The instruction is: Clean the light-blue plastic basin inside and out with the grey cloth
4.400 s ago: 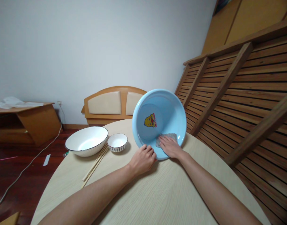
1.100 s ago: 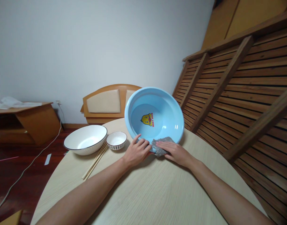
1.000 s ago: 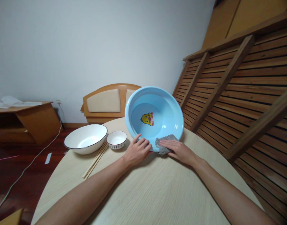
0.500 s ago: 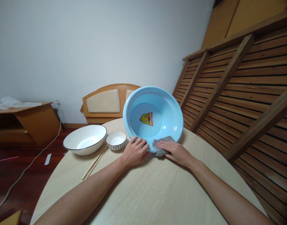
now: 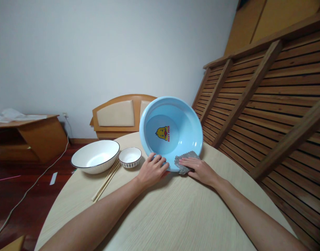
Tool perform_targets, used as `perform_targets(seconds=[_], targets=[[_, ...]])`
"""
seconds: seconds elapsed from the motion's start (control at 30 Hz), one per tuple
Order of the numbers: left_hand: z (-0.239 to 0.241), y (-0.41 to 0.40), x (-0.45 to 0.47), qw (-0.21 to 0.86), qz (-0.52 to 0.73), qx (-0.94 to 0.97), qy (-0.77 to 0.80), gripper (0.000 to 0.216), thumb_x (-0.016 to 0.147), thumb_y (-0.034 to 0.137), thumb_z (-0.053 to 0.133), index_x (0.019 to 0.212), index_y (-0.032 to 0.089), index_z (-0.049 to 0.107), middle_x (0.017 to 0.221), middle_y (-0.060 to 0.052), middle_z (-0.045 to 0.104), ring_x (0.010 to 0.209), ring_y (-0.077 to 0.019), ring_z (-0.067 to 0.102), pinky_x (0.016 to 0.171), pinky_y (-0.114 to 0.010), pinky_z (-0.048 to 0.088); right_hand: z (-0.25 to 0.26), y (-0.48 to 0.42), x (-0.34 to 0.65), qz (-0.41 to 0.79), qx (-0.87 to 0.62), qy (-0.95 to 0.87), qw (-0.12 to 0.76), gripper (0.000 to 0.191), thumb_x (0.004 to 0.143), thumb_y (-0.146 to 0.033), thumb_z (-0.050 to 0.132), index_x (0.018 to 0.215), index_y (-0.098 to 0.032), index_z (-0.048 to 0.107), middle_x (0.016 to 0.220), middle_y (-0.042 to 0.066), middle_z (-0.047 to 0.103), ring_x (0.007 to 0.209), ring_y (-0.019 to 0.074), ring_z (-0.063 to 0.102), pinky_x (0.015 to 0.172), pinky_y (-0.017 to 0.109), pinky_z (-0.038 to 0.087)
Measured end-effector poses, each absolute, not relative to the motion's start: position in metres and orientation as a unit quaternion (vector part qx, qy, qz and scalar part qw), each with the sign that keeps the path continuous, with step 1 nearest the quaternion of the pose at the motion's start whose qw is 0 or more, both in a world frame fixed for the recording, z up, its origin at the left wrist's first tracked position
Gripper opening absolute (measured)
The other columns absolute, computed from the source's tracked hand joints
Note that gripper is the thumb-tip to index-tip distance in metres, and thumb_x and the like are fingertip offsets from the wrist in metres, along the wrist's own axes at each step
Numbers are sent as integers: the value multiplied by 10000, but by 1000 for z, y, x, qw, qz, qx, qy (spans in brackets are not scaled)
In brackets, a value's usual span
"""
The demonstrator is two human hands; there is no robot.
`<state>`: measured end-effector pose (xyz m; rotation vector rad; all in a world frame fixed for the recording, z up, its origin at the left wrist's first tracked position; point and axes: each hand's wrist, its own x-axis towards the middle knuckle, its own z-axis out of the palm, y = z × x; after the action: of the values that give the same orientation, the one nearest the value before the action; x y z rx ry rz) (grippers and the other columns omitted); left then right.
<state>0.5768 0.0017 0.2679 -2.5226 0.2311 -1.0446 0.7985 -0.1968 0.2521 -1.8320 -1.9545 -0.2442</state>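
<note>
A light blue plastic basin (image 5: 175,115) with a yellow duck print stands tilted on the table, its open side toward me. My left hand (image 5: 153,169) is closed over the basin's near rim, fingers inside and thumb hidden beneath. On the rim's lower right, my right hand (image 5: 200,169) presses a grey cloth (image 5: 182,162), gripping it over the edge. Left of the basin sits a small white bowl (image 5: 130,156) with a dark leaf-like pattern. Beside it lie several wooden chopsticks (image 5: 107,181), close to a larger white bowl (image 5: 95,156) with a dark rim.
The round wooden table (image 5: 170,212) carries all these things. Behind it stands a chair-like wooden backrest (image 5: 115,113) with beige padding. A slatted wooden frame (image 5: 269,104) leans along the right. At left are a low cabinet (image 5: 45,139) and a white cable (image 5: 42,174) on the floor.
My right hand and the cloth have slid slightly right along the basin's rim. The basin has turned a little, and my left hand has shifted slightly right with it.
</note>
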Motion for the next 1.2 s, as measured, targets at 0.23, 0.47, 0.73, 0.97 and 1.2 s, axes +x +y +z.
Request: perform_targets(seconds=[0.23, 0.47, 0.73, 0.97, 1.2], targets=[[265, -3, 580, 219, -371, -898, 94, 221, 1005, 416, 633, 958, 201, 640, 920, -33, 667, 902, -211, 565, 877, -397, 354, 259, -208, 813, -66, -685, -692, 218, 649, 809, -76, 637, 1424, -282, 616, 1451, 51, 612, 1377, 274, 540, 1186, 537, 404], [263, -8, 579, 223, -362, -899, 105, 210, 1004, 401, 641, 958, 196, 634, 929, -29, 677, 908, -205, 567, 849, -386, 355, 251, -194, 780, -25, -717, -665, 206, 564, 1011, -301, 496, 1570, -277, 425, 1599, 56, 440, 1497, 268, 372, 1237, 563, 296], [265, -1, 574, 202, -353, -906, 118, 195, 978, 369, 654, 925, 183, 628, 904, -37, 667, 906, -209, 562, 837, -391, 341, 240, -180, 765, 3, -749, -635, 188, 599, 1091, -535, 249, 1621, -265, 317, 1657, 46, 346, 1541, 248, 271, 1266, 512, 244], [265, -3, 579, 197, -353, -905, 129, 215, 977, 374, 628, 894, 177, 623, 887, -45, 663, 901, -213, 561, 826, -389, 332, 240, -180, 768, -17, -808, -571, 148, 664, 1074, -573, 194, 1608, -212, 357, 1657, 66, 335, 1558, 284, 206, 1267, 574, 177], [263, -3, 581, 192, -351, -908, 124, 206, 960, 379, 637, 917, 178, 646, 899, -50, 675, 908, -212, 568, 845, -390, 352, 251, -157, 760, 40, -783, -605, 137, 646, 1077, -528, 174, 1594, -202, 386, 1646, 68, 362, 1537, 265, 283, 1265, 531, 209]])
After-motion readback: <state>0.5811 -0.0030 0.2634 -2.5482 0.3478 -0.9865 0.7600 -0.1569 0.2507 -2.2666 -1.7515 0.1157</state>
